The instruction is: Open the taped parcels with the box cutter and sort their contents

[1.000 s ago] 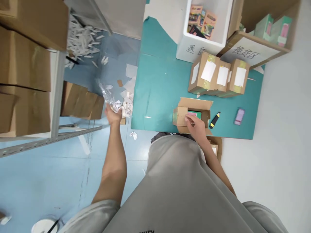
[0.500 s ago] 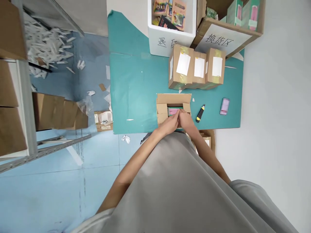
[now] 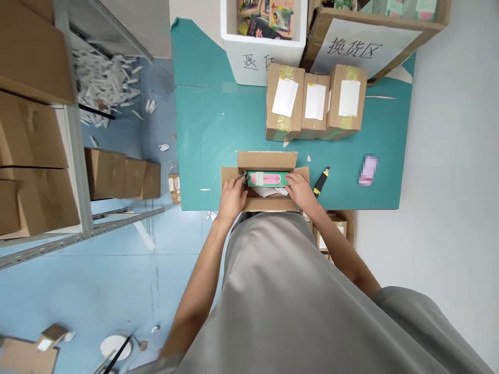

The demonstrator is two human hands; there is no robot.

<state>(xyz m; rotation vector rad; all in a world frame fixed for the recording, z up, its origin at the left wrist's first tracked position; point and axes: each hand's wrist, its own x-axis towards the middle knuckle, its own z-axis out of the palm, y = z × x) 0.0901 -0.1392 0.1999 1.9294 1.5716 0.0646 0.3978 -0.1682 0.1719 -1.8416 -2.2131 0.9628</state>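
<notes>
An open cardboard carton (image 3: 267, 160) stands on the table in front of me, its flaps folded outward. Inside lies a slim green box with a pink bottle picture (image 3: 265, 179), lengthwise from left to right. Crumpled paper (image 3: 267, 191) shows below it. My left hand (image 3: 232, 200) rests over the carton's left side, fingers reaching in by the slim box's left end, thumb apart. At the opposite end, the fingers of my right hand (image 3: 300, 191) hold the slim box's right end; their tips are partly hidden.
A black and yellow box cutter (image 3: 321, 182) lies right of the carton, with a blurred pink item (image 3: 368, 170) beyond. Taped parcels (image 3: 285, 101) stand behind, before a white foam bin (image 3: 267, 62) and a large labelled carton (image 3: 362, 49). Shelving (image 3: 76, 156) is at left.
The carton's flaps have been spread, exposing the slim box and paper inside. My hands, together over the carton before, have moved apart to its two ends. The view has shifted.
</notes>
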